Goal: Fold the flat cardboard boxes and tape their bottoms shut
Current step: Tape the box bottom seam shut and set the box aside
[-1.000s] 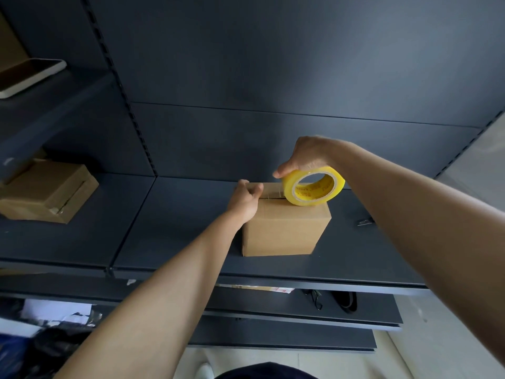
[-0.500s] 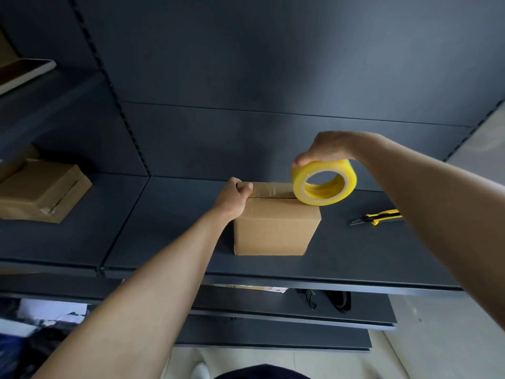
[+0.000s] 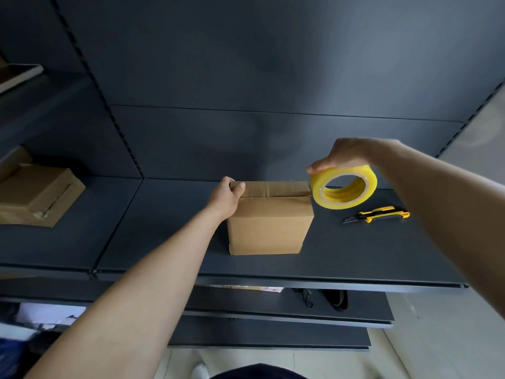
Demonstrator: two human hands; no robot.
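Head view shows the cardboard box [image 3: 269,231] standing on the dark shelf [image 3: 164,228], the left hand [image 3: 226,196] with fingers curled over its top left edge, the right hand [image 3: 347,155] with fingers gripping the yellow tape roll [image 3: 344,190] at its top right corner, and a utility knife [image 3: 378,214] lying to the right.

Dim, light from right (wide-angle edges warped).

On shelf [image 3: 164,228]: box [image 3: 269,228] at centre; tape roll [image 3: 344,187] at box's top edge, 3 o'clock; knife [image 3: 378,214] further toward 3; second box [image 3: 38,195] well apart at 9.
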